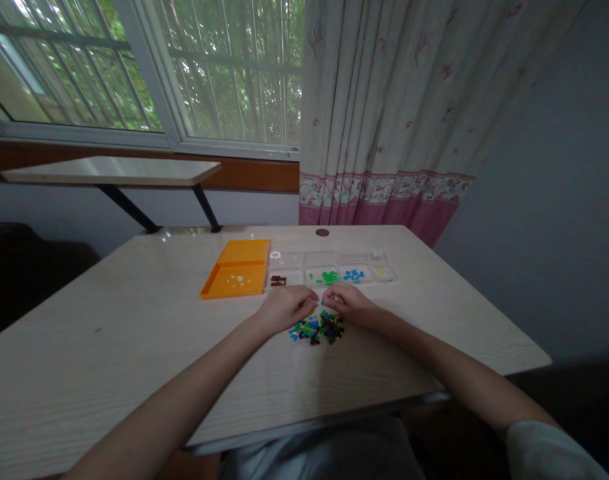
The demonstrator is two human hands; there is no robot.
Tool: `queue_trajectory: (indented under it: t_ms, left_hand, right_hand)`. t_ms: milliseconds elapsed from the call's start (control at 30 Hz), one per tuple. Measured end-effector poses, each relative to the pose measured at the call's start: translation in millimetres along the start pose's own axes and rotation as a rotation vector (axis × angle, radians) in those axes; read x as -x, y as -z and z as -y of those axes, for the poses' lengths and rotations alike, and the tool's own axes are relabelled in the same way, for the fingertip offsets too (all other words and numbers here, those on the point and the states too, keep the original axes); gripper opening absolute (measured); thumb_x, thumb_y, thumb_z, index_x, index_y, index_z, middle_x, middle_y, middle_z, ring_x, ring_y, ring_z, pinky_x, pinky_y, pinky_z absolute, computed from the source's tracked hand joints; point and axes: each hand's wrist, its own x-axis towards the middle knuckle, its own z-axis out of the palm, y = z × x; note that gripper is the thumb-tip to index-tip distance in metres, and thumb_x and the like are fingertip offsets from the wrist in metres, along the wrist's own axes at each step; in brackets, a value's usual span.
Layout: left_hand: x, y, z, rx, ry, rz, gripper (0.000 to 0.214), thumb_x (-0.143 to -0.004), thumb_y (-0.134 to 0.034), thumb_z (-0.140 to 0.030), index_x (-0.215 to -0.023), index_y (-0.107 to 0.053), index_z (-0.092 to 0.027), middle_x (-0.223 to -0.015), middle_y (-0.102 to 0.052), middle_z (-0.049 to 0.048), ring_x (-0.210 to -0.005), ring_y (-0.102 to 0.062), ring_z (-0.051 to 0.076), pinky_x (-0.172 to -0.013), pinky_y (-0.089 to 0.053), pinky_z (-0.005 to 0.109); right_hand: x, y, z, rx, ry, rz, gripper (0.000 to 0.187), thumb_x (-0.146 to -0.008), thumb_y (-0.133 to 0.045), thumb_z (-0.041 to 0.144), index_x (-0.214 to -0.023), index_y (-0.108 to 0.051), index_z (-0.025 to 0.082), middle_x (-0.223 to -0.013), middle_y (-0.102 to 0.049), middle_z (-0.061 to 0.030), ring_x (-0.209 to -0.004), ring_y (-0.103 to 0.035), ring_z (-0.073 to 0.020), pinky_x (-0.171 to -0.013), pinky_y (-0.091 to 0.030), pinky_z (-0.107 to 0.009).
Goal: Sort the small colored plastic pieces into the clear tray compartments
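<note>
A mixed pile of small building pieces in blue, green, brown and yellow lies on the table between my forearms. My left hand rests at the pile's upper left edge. Its fingers are curled together, and whatever they may hold is too small to make out. Opposite it, my right hand is closed in a pinch, with a tiny blue piece at its fingertips. Just beyond both hands is a clear compartment tray. Its near compartments hold brown pieces, green pieces, blue pieces and yellow pieces.
An orange open case with a few white pieces stands left of the tray. A raised shelf on black legs is at the table's back left. The wooden table meets a window wall and a curtain.
</note>
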Motion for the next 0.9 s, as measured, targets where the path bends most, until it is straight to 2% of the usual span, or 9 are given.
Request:
queue_trajectory:
  t_ms: [233, 400, 533, 700, 900]
  left_hand:
    - [-0.7, -2.3, -7.9, -0.149, -0.110, -0.085, 0.022, -0.087, -0.040, -0.028, -0.088, -0.060, -0.018, -0.078, -0.060, 0.0029, -0.070, -0.057, 0.012, -0.058, -0.038, 0.020]
    - [0.4, -2.2, -8.9, -0.120, -0.116, -0.115, 0.020, -0.086, -0.041, -0.025, -0.090, -0.060, -0.018, -0.080, -0.059, 0.0034, -0.070, -0.056, 0.012, -0.058, -0.041, 0.020]
    - [-0.6, -3.7, -7.5, 0.068, -0.068, -0.153, 0.016, -0.083, -0.045, -0.023, -0.087, -0.059, -0.017, -0.079, -0.058, 0.0033, -0.071, -0.055, 0.012, -0.062, -0.042, 0.020]
    - [-3.2, -4.0, -6.6, 0.257, 0.030, -0.194, 0.010, -0.078, -0.053, -0.020, -0.083, -0.061, -0.016, -0.073, -0.057, 0.0014, -0.068, -0.053, 0.011, -0.062, -0.040, 0.020]
    - [-4.1, -3.5, -8.0, 0.321, 0.061, -0.185, 0.009, -0.076, -0.055, -0.017, -0.081, -0.063, -0.017, -0.071, -0.058, 0.0003, -0.066, -0.052, 0.010, -0.061, -0.039, 0.019]
  right_hand:
    - [1.9, -1.3, 9.6, -0.185, -0.080, -0.017, 0.025, -0.084, -0.047, 0.037, -0.082, -0.059, 0.015, -0.074, -0.055, -0.0009, -0.067, -0.048, -0.0122, -0.062, -0.038, -0.022]
    - [1.5, -3.6, 7.4, -0.285, -0.090, -0.033, 0.029, -0.082, -0.047, 0.042, -0.081, -0.059, 0.015, -0.075, -0.056, -0.0007, -0.068, -0.049, -0.0124, -0.060, -0.038, -0.022]
    - [0.9, -2.9, 9.5, -0.190, -0.084, -0.113, 0.022, -0.081, -0.050, 0.034, -0.080, -0.062, 0.015, -0.066, -0.054, 0.0005, -0.056, -0.044, -0.0100, -0.053, -0.035, -0.021]
    - [1.3, -3.3, 7.7, 0.015, 0.076, -0.249, 0.011, -0.076, -0.059, 0.025, -0.083, -0.065, 0.018, -0.074, -0.061, -0.0026, -0.069, -0.054, -0.0127, -0.064, -0.041, -0.023]
    - [2.4, -6.5, 3.8, 0.095, 0.174, -0.315, 0.008, -0.077, -0.060, 0.025, -0.080, -0.065, 0.019, -0.071, -0.062, -0.0024, -0.067, -0.056, -0.0121, -0.063, -0.043, -0.022]
